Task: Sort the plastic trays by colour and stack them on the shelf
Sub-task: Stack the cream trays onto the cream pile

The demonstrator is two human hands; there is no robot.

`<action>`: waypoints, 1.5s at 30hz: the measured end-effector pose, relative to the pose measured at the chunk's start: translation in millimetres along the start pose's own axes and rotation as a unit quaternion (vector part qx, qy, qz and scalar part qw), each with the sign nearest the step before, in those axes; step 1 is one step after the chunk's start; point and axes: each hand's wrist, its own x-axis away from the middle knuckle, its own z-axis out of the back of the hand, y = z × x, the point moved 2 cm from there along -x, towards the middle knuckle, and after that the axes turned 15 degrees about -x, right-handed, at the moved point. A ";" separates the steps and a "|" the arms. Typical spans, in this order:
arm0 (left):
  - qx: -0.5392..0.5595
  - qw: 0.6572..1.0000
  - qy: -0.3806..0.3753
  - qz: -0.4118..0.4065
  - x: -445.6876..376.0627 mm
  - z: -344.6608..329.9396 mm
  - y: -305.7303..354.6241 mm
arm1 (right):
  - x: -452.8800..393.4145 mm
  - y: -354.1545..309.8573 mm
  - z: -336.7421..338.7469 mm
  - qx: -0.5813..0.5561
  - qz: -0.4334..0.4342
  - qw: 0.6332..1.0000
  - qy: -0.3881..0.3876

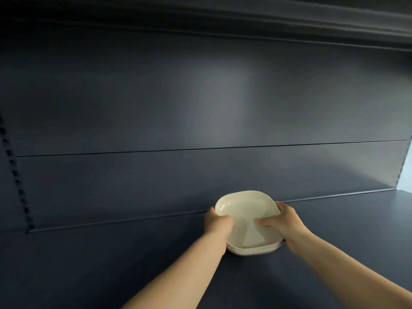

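The fingers point(264, 223) of the right hand point(283, 221) curled over the rim of the stack of cream trays point(247, 219), thumb inside the top tray; the left hand point(217, 220) gripped the opposite rim in the same way. The stack lay between the two hands, equally near both, on the dark shelf point(111, 253), close to the back panel point(200, 108). Its long axis ran from the person toward that panel, the far end appearing slightly raised.
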 end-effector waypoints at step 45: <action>-0.157 0.986 -0.057 -0.003 -66.8 -163.9 69.5 | -143.1 -16.1 149.6 0.222 -0.018 0.974 -0.045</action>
